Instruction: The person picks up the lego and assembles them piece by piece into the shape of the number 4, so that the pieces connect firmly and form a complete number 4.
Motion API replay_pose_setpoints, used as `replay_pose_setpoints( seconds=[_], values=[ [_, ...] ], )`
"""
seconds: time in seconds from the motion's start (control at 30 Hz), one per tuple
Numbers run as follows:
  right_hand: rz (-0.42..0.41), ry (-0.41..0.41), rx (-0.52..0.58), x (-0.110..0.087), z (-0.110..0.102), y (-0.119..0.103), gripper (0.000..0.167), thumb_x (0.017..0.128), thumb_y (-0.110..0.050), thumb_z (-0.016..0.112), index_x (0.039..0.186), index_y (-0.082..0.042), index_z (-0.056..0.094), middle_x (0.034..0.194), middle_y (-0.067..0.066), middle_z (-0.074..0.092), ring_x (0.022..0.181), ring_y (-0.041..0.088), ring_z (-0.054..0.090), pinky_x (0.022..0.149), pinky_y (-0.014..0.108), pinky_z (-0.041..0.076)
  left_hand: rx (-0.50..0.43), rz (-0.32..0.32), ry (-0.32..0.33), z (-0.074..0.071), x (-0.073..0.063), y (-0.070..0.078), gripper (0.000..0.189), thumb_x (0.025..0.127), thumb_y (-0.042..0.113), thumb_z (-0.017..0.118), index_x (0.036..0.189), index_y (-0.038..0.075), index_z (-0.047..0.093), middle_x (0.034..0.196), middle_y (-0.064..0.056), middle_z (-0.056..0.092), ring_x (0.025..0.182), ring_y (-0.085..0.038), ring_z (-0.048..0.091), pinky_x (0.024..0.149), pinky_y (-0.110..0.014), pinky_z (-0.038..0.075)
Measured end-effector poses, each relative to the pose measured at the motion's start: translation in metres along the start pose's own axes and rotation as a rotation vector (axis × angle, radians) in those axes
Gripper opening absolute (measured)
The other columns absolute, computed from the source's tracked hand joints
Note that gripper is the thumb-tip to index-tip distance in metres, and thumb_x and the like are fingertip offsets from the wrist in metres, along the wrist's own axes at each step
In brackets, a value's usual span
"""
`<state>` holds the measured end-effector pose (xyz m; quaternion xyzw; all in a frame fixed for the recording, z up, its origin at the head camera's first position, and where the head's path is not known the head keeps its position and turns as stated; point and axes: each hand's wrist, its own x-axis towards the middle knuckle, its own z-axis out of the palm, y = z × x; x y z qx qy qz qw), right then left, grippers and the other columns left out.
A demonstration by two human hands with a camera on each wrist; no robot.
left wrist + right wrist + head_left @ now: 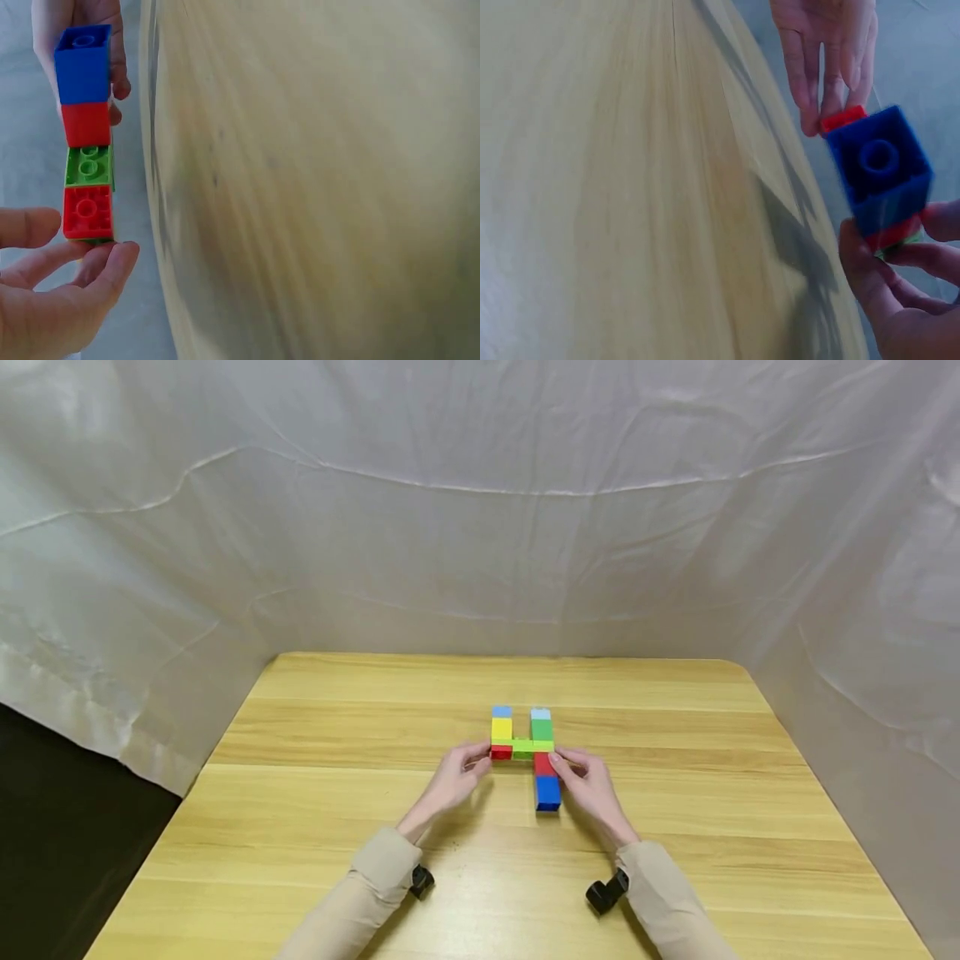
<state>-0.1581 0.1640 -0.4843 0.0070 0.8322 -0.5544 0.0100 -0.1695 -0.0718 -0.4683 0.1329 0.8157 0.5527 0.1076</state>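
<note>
A toy brick structure [541, 730] hangs above the table between both hands, its shadow on the wood in the right wrist view. One column has light blue, yellow [502, 729] and red bricks; the longer one has light blue, green, red and dark blue bricks [547, 795]. A lime green bar [522, 745] crosses both. My left hand [455, 777] holds the structure by its left end, fingertips at the small red brick [88, 212]. With thumb and fingers, my right hand [592, 785] pinches the right column near its red brick. Hollow brick undersides face the wrist cameras.
The wooden table [337, 843] spreads around and below the hands. Grey sheeting [480, 552] hangs behind it and along the sides. A dark area [67, 835] lies past the left edge. Black wrist cameras [606, 892] sit at both cuffs.
</note>
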Motion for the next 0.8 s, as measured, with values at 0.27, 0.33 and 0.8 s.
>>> replay_pose_setpoints(
  seconds=[0.27, 0.33, 0.8],
  values=[
    [-0.03, -0.071, -0.104, 0.004, 0.001, 0.008, 0.039, 0.1, -0.009, 0.058, 0.134, 0.011, 0.056, 0.131, 0.027, 0.06, 0.116, 0.039, 0.061, 0.104, 0.045, 0.05, 0.045, -0.039, -0.068, -0.004, 0.001, -0.004, 0.046, 0.103, 0.006, 0.045, 0.146, -0.01, 0.042, 0.151, -0.03, 0.045, 0.136, -0.046, 0.048, 0.117, -0.058, 0.038],
    [-0.04, -0.077, -0.12, 0.005, 0.001, 0.01, 0.039, 0.099, -0.007, 0.059, 0.134, 0.012, 0.057, 0.128, 0.026, 0.061, 0.113, 0.036, 0.062, 0.1, 0.039, 0.051, 0.05, -0.052, -0.084, -0.004, 0.002, -0.004, 0.046, 0.104, 0.007, 0.044, 0.147, -0.01, 0.04, 0.151, -0.03, 0.045, 0.137, -0.046, 0.048, 0.117, -0.058, 0.038],
    [-0.098, -0.136, -0.253, 0.007, -0.001, 0.01, 0.041, 0.101, -0.011, 0.058, 0.134, 0.014, 0.055, 0.122, 0.025, 0.063, 0.112, 0.036, 0.061, 0.102, 0.052, 0.049, -0.047, -0.127, -0.183, -0.003, 0.005, -0.005, 0.051, 0.105, 0.008, 0.042, 0.15, -0.011, 0.031, 0.156, -0.031, 0.036, 0.144, -0.047, 0.038, 0.122, -0.059, 0.029]
  ],
)
